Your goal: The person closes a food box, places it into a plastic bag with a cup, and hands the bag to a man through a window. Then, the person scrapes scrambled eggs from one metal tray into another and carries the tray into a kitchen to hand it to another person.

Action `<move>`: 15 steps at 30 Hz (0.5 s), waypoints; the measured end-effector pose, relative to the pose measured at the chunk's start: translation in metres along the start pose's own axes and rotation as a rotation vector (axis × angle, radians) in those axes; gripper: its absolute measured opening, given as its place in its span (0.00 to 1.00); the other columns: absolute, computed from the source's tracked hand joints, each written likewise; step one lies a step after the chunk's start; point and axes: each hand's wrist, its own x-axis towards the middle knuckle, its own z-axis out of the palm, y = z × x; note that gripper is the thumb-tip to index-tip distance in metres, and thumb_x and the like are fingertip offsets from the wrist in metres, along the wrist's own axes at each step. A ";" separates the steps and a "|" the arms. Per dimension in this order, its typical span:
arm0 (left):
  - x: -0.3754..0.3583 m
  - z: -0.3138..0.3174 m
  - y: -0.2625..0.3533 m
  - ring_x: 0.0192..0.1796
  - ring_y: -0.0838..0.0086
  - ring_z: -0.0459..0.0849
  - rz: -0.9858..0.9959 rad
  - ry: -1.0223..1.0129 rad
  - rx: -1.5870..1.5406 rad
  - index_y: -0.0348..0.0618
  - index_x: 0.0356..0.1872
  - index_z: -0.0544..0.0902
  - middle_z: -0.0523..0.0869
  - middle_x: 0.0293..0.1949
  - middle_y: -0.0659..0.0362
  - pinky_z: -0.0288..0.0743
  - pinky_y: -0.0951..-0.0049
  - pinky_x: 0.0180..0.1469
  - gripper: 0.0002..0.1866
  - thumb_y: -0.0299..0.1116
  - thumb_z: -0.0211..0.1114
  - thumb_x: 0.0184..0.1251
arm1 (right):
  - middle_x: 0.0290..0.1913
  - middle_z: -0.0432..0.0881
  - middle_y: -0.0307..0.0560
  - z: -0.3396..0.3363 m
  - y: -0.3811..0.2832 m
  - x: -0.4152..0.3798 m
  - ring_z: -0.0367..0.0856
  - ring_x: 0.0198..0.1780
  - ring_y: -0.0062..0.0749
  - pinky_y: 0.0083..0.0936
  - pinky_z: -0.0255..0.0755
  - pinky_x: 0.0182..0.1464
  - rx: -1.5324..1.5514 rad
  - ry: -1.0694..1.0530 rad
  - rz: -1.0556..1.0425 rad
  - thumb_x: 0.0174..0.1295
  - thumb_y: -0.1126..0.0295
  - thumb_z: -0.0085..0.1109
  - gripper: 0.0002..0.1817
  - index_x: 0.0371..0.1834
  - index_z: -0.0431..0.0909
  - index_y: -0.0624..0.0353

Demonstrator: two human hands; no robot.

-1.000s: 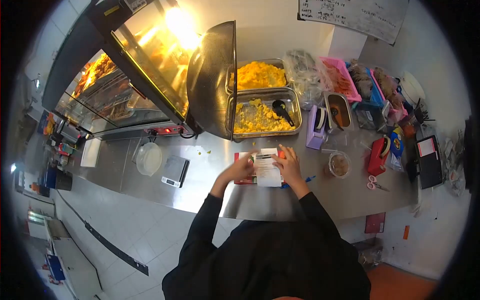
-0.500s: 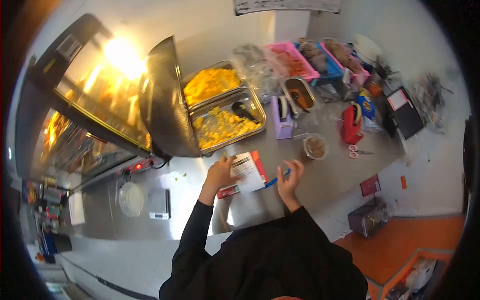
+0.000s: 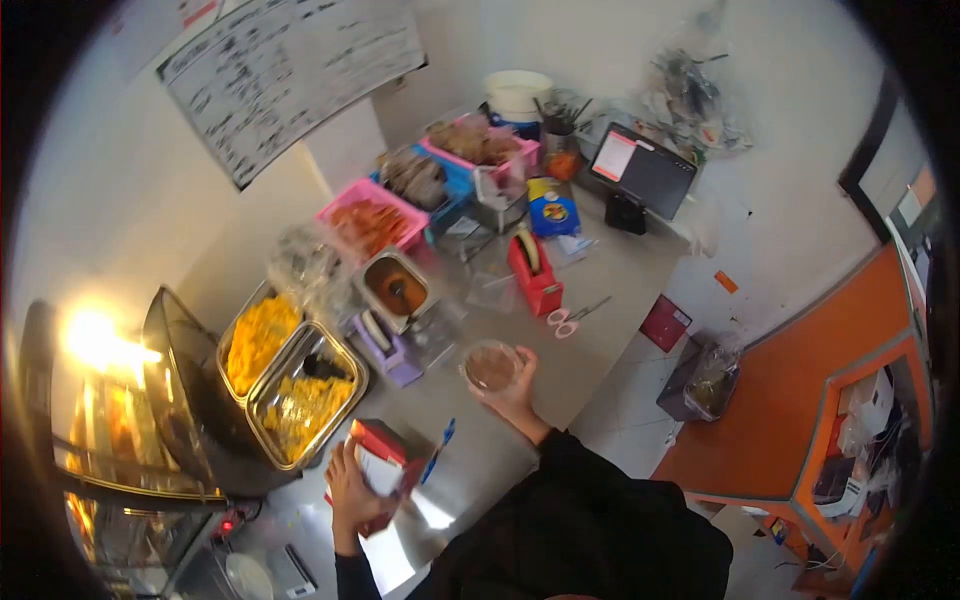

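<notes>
My left hand [image 3: 352, 498] grips a red-covered notepad [image 3: 382, 473] with a white page, tilted over the steel counter. Right beside the notepad lies a blue pen [image 3: 438, 452]. My right hand [image 3: 515, 398] is closed around a round clear tub [image 3: 490, 367] with brown contents. Nearby stand a red tape dispenser [image 3: 538, 278] and a purple tape dispenser [image 3: 388, 350]. Pink-handled scissors [image 3: 565, 320] lie beyond the tub.
Steel trays of yellow food [image 3: 308, 412] stand at the left by a lit warming cabinet [image 3: 130, 430]. Behind are a brown sauce pan [image 3: 395, 285], a pink basket [image 3: 372, 220], a blue packet [image 3: 553, 207] and a tablet [image 3: 642, 172]. The counter's right edge borders the floor.
The view has turned to the right. My right hand, empty before, now holds the tub. My left hand has taken hold of the notepad and tilted it; the pen lies apart from it.
</notes>
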 end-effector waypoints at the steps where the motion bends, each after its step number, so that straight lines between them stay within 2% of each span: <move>1: 0.005 -0.006 0.032 0.55 0.50 0.58 0.008 0.020 -0.033 0.43 0.53 0.57 0.62 0.50 0.44 0.51 0.56 0.54 0.50 0.47 0.70 0.19 | 0.48 0.61 0.52 -0.019 -0.013 0.006 0.65 0.51 0.37 0.31 0.61 0.53 0.114 -0.005 0.038 0.28 0.76 0.70 0.51 0.53 0.41 0.54; 2: 0.012 -0.006 0.064 0.56 0.50 0.57 0.014 0.041 -0.069 0.42 0.53 0.58 0.62 0.50 0.43 0.50 0.57 0.55 0.50 0.47 0.70 0.20 | 0.48 0.62 0.52 -0.039 -0.024 0.016 0.66 0.50 0.37 0.31 0.62 0.53 0.229 -0.016 0.074 0.28 0.77 0.70 0.50 0.53 0.41 0.53; 4: 0.033 0.014 0.096 0.56 0.50 0.57 0.151 -0.075 -0.147 0.43 0.51 0.60 0.62 0.50 0.43 0.50 0.56 0.55 0.47 0.47 0.70 0.20 | 0.48 0.62 0.52 -0.088 -0.037 0.046 0.68 0.49 0.38 0.32 0.64 0.51 0.219 0.002 0.082 0.28 0.79 0.69 0.50 0.53 0.40 0.53; 5: 0.047 0.027 0.120 0.56 0.50 0.56 0.235 -0.130 -0.136 0.44 0.50 0.62 0.62 0.51 0.42 0.49 0.56 0.55 0.46 0.46 0.71 0.21 | 0.47 0.62 0.52 -0.114 -0.033 0.062 0.69 0.49 0.38 0.32 0.65 0.51 0.216 0.011 0.087 0.28 0.79 0.69 0.50 0.53 0.40 0.52; 8: 0.087 0.096 0.187 0.53 0.50 0.59 0.312 -0.288 -0.069 0.46 0.53 0.62 0.60 0.52 0.43 0.52 0.55 0.53 0.50 0.48 0.72 0.17 | 0.48 0.60 0.52 -0.185 0.005 0.119 0.66 0.50 0.36 0.33 0.65 0.51 0.225 0.106 0.227 0.28 0.78 0.70 0.51 0.52 0.39 0.51; 10: 0.113 0.160 0.214 0.53 0.51 0.60 0.425 -0.310 -0.032 0.49 0.53 0.62 0.61 0.52 0.44 0.53 0.50 0.49 0.48 0.48 0.70 0.19 | 0.48 0.59 0.51 -0.226 0.041 0.166 0.65 0.51 0.37 0.32 0.63 0.52 -0.024 0.120 0.065 0.27 0.76 0.71 0.52 0.53 0.39 0.53; 11: 0.123 0.180 0.233 0.53 0.51 0.60 0.480 -0.290 0.074 0.52 0.53 0.63 0.61 0.52 0.44 0.53 0.49 0.48 0.47 0.49 0.70 0.21 | 0.48 0.59 0.51 -0.240 0.058 0.188 0.65 0.51 0.37 0.32 0.63 0.53 -0.150 0.123 -0.010 0.27 0.75 0.72 0.53 0.53 0.39 0.54; 12: 0.128 0.197 0.249 0.52 0.51 0.60 0.529 -0.275 0.179 0.54 0.53 0.63 0.60 0.52 0.44 0.54 0.48 0.48 0.45 0.49 0.69 0.22 | 0.48 0.59 0.51 -0.248 0.072 0.207 0.64 0.52 0.37 0.31 0.62 0.53 -0.143 0.101 -0.027 0.26 0.74 0.72 0.53 0.53 0.39 0.55; 15: 0.145 0.257 0.266 0.53 0.49 0.59 0.613 -0.038 0.420 0.57 0.53 0.64 0.60 0.52 0.43 0.52 0.46 0.49 0.42 0.49 0.67 0.26 | 0.48 0.58 0.50 -0.257 0.106 0.251 0.63 0.52 0.37 0.31 0.61 0.54 -0.081 0.040 -0.056 0.26 0.72 0.73 0.54 0.54 0.40 0.57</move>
